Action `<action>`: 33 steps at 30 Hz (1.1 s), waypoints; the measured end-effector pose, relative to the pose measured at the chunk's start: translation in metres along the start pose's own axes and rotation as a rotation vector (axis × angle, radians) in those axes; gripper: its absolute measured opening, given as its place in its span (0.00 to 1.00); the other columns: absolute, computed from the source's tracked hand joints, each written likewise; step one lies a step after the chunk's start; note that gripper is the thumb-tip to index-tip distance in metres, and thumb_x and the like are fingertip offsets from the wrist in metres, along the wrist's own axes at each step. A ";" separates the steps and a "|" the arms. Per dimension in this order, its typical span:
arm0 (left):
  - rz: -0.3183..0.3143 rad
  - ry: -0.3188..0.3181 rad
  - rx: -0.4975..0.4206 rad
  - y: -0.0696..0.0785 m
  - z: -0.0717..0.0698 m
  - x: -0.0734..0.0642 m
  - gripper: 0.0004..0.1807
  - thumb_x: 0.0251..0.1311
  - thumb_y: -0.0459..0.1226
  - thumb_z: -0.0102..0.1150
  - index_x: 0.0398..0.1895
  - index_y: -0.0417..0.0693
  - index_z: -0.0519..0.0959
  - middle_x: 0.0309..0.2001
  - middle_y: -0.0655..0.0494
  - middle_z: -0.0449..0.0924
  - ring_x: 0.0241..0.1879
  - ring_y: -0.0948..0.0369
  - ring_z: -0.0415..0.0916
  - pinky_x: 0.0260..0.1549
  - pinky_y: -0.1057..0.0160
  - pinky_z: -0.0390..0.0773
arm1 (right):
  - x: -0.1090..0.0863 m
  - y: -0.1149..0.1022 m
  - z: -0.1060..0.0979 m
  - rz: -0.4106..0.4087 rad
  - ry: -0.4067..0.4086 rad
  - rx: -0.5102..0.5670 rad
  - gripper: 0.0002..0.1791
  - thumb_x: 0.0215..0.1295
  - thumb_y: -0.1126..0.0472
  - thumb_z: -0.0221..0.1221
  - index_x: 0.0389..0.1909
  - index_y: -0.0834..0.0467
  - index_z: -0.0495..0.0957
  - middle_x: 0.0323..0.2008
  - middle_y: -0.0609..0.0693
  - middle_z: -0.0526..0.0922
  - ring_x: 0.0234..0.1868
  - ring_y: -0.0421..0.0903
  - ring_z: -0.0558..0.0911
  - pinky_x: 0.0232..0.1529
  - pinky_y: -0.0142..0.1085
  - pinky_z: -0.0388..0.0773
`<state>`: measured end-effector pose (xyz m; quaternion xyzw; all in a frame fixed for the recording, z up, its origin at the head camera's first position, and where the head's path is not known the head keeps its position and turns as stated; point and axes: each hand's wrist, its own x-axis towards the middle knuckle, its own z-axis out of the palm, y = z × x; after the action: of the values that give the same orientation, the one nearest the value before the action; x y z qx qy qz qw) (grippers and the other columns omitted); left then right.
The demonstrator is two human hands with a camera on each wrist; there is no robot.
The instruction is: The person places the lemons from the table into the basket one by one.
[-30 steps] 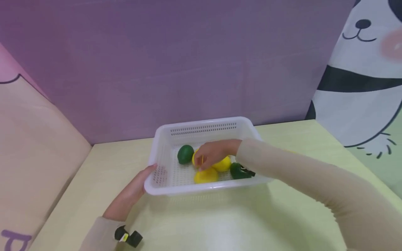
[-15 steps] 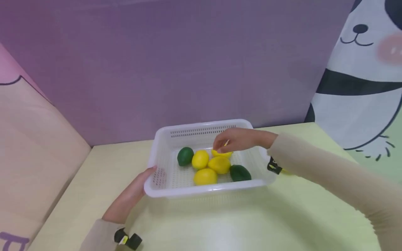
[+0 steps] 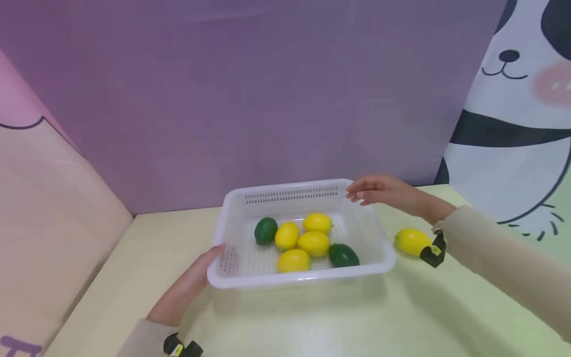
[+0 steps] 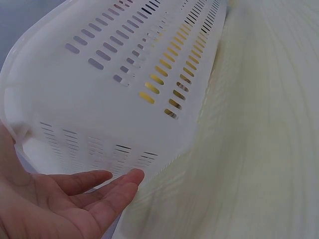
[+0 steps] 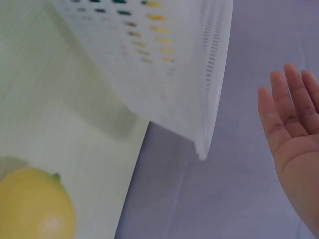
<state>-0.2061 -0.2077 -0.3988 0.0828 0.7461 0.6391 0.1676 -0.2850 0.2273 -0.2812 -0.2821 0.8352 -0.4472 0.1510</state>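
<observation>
A white plastic basket (image 3: 308,283) with slotted walls stands on the table and holds several yellow lemons (image 3: 294,261), plus two dark green oval fruits, one at the left (image 3: 265,231) and one at the front right (image 3: 343,256). My left hand (image 3: 196,271) holds the basket's left end, thumb over the rim; in the left wrist view its fingers (image 4: 107,196) lie along the outside wall. Above the basket's back right corner is my right hand (image 3: 381,191), fingers extended and nothing in them. Another lemon (image 3: 412,242) lies outside the basket, below the right wrist.
The pale wooden table (image 3: 294,322) reaches back to a purple cloth wall (image 3: 267,99). A printed panda panel (image 3: 504,173) stands at the right, and a beige and pink panel (image 3: 53,208) at the left.
My right hand has lifted off the lemons inside the basket and moved right to the back right corner. The lemon outside now shows fully. My left hand keeps its hold on the basket.
</observation>
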 end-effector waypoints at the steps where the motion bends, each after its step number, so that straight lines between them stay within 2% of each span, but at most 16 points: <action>1: -0.001 0.000 -0.004 -0.001 0.000 0.000 0.33 0.72 0.51 0.28 0.73 0.41 0.48 0.64 0.33 0.62 0.59 0.44 0.67 0.58 0.49 0.63 | -0.004 0.003 -0.002 0.005 0.016 0.006 0.20 0.71 0.57 0.50 0.58 0.66 0.69 0.55 0.60 0.76 0.53 0.50 0.77 0.53 0.41 0.75; 4: -0.008 -0.002 -0.014 -0.002 0.001 0.001 0.34 0.72 0.52 0.30 0.73 0.41 0.48 0.64 0.33 0.61 0.59 0.43 0.67 0.59 0.46 0.62 | -0.015 0.012 -0.007 0.034 0.069 -0.013 0.22 0.72 0.56 0.49 0.59 0.67 0.68 0.57 0.62 0.74 0.55 0.53 0.76 0.52 0.37 0.76; 6: -0.020 0.012 -0.015 -0.002 0.001 0.002 0.35 0.71 0.53 0.30 0.72 0.39 0.50 0.63 0.32 0.64 0.58 0.43 0.69 0.59 0.44 0.62 | -0.021 0.016 -0.010 0.057 0.096 -0.047 0.22 0.72 0.56 0.49 0.59 0.66 0.68 0.57 0.62 0.74 0.55 0.53 0.75 0.54 0.41 0.74; 11: -0.051 0.037 -0.027 0.001 0.002 0.001 0.35 0.71 0.52 0.31 0.71 0.37 0.51 0.63 0.32 0.65 0.58 0.43 0.70 0.59 0.45 0.63 | -0.033 0.027 -0.016 0.085 0.158 -0.209 0.20 0.72 0.54 0.49 0.57 0.63 0.72 0.54 0.60 0.77 0.53 0.54 0.75 0.55 0.57 0.70; 15: -0.051 0.029 -0.027 0.003 0.002 0.000 0.35 0.71 0.52 0.31 0.71 0.37 0.50 0.63 0.32 0.64 0.58 0.43 0.69 0.57 0.47 0.67 | -0.046 0.038 -0.020 0.120 0.203 -0.295 0.22 0.73 0.53 0.47 0.57 0.64 0.71 0.55 0.63 0.75 0.54 0.60 0.74 0.53 0.60 0.69; 21: -0.012 0.022 -0.007 -0.001 0.000 -0.004 0.34 0.71 0.53 0.31 0.73 0.42 0.49 0.62 0.34 0.65 0.57 0.44 0.70 0.58 0.47 0.65 | -0.059 0.056 -0.019 0.202 0.154 -0.282 0.26 0.73 0.51 0.46 0.61 0.66 0.66 0.59 0.66 0.71 0.57 0.62 0.71 0.54 0.59 0.69; 26: 0.003 -0.001 -0.003 -0.001 -0.003 -0.005 0.35 0.71 0.53 0.29 0.72 0.38 0.49 0.62 0.32 0.65 0.57 0.43 0.70 0.60 0.44 0.62 | -0.064 0.067 -0.013 0.237 0.124 -0.310 0.27 0.70 0.49 0.50 0.61 0.64 0.66 0.60 0.65 0.69 0.58 0.63 0.70 0.53 0.60 0.69; 30: 0.017 -0.024 0.009 -0.001 -0.004 -0.003 0.35 0.72 0.51 0.27 0.72 0.36 0.48 0.61 0.31 0.65 0.56 0.43 0.71 0.58 0.47 0.64 | -0.069 0.076 -0.008 0.278 0.100 -0.352 0.31 0.67 0.46 0.54 0.62 0.63 0.65 0.63 0.67 0.65 0.60 0.67 0.66 0.52 0.65 0.65; 33: 0.015 -0.025 0.010 0.000 -0.003 -0.001 0.34 0.72 0.51 0.28 0.72 0.36 0.49 0.61 0.31 0.65 0.55 0.44 0.72 0.57 0.51 0.66 | -0.073 0.082 -0.006 0.291 0.111 -0.362 0.32 0.66 0.46 0.56 0.62 0.64 0.64 0.64 0.68 0.63 0.60 0.69 0.64 0.51 0.67 0.63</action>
<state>-0.2067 -0.2107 -0.3984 0.0973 0.7465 0.6354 0.1719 -0.2575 0.3116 -0.3461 -0.1561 0.9407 -0.2784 0.1146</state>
